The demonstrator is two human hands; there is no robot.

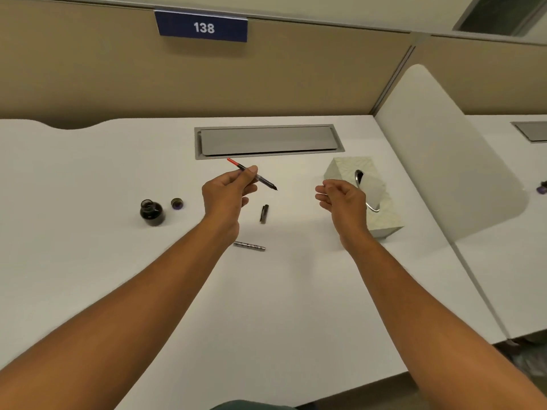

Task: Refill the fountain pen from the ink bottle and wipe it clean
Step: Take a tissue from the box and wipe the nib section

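My left hand [228,192] pinches the bare fountain pen [265,182], a thin section with a red converter end pointing up-left and the nib pointing right. The open ink bottle [151,212] stands on the white desk to the left, its cap [177,203] lying beside it. The dark pen cap [264,213] lies below the held pen, and the silver barrel [249,246] lies nearer me. My right hand [343,199] hovers loosely curled and holds nothing, just in front of the tissue box [384,220], where a white tissue [371,187] sticks up.
A grey cable-tray lid [268,140] is set into the desk behind the hands. A white curved divider [450,149] bounds the desk on the right. A tan partition with a blue "138" sign [202,27] stands at the back.
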